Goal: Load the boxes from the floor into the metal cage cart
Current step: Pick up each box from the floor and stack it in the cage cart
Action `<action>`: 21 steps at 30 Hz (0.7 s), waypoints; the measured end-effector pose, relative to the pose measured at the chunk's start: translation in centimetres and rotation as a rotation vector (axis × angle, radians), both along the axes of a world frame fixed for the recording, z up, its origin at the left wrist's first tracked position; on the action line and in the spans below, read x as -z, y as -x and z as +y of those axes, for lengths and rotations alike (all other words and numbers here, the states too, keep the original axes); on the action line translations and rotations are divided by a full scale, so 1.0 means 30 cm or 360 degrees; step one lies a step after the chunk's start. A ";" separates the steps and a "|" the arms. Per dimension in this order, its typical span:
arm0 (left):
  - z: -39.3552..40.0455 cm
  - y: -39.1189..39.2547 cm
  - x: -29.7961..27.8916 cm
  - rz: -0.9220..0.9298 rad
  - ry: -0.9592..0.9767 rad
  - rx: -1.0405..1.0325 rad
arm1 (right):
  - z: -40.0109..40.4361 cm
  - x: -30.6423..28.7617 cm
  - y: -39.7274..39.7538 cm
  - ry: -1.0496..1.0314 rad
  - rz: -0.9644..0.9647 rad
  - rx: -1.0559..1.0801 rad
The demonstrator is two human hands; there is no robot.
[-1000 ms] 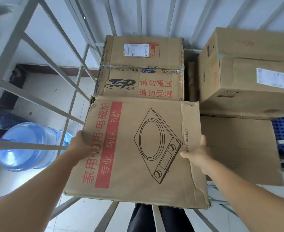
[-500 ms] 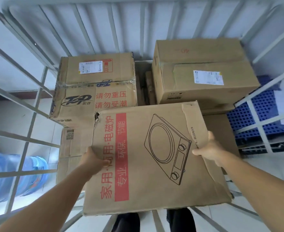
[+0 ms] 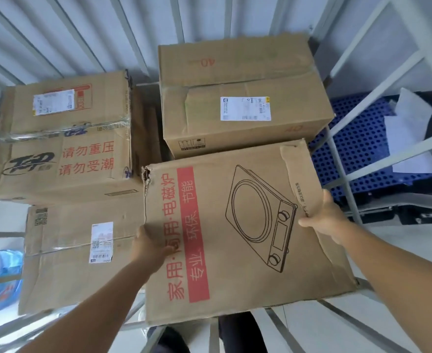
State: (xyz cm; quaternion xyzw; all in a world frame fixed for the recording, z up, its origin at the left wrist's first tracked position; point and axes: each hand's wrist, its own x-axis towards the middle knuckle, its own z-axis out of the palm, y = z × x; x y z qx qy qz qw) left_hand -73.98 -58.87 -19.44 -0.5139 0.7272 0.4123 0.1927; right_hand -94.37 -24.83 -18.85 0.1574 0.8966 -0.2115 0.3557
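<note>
Both hands grip the cooker box: left hand, right hand; fingers hidden under its edges.

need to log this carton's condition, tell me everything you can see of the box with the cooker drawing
The cooker box is a flat brown corrugated carton, broad face up, with a line drawing of an induction cooker and a red band of white Chinese lettering. Its far left corner is torn and the right flap is creased and lifting. It tilts slightly, held over the cage cart's front right area. The left hand grips its left edge, the right hand its right flap.
</note>
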 end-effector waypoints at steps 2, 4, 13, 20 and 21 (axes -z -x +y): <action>0.020 0.076 0.034 0.0042 0.0029 0.0077 | 0.055 0.035 0.022 -0.0002 -0.0003 0.0088; 0.038 0.145 0.061 0.0073 0.0033 0.0097 | 0.095 0.071 0.041 0.0035 0.0019 0.0153; 0.167 0.183 0.208 -0.0024 0.0090 0.0115 | 0.192 0.206 0.085 -0.0006 -0.0020 0.0164; 0.264 0.095 0.247 -0.0101 0.0019 0.0072 | 0.250 0.248 0.076 -0.0151 -0.0052 -0.0020; 0.271 0.083 0.245 -0.0124 0.0010 0.0090 | 0.256 0.247 0.069 -0.0162 -0.0080 -0.0060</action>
